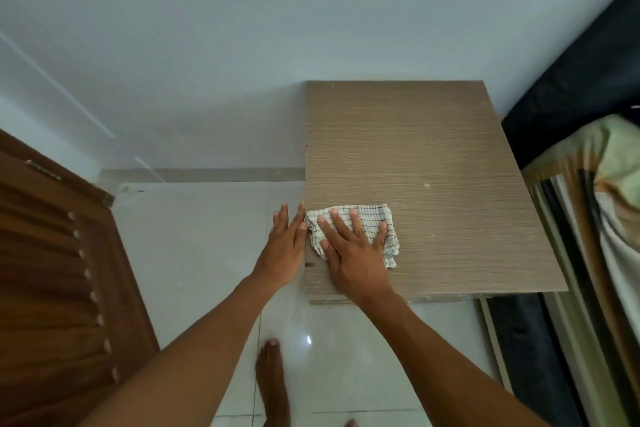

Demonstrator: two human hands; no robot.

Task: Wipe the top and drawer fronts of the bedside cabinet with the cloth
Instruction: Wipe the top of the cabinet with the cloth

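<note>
A pale bluish wall (207,45) rises behind a floor of glossy white tiles (194,246), with a grey skirting strip where the two meet. Against the wall stands the bedside cabinet (433,163), seen from above, so that only its light wood-grain top shows; the drawer fronts are out of sight from this angle. The checked cloth (372,218), white with dark lines, lies crumpled on the near left part of that top, close to the left edge. The right hand (349,250) lies palm down on the cloth with its fingers spread wide, pressing it flat against the wood. The left hand (285,246) is open too, fingers straight and close together, set against the left side edge of the cabinet, just beside the cloth; it holds nothing. Both forearms reach in bare from the bottom of the view. A small pale speck (426,185) sits on the top beyond the cloth. To the left stands a brown wooden door (52,270) with slatted louvres. To the right, touching or nearly touching the cabinet's side, is a bed with a black headboard (571,80) and striped bedding (588,218), with a pale green pillow (620,156) on it. A bare foot (272,378) rests on the tiles below the hands.
</note>
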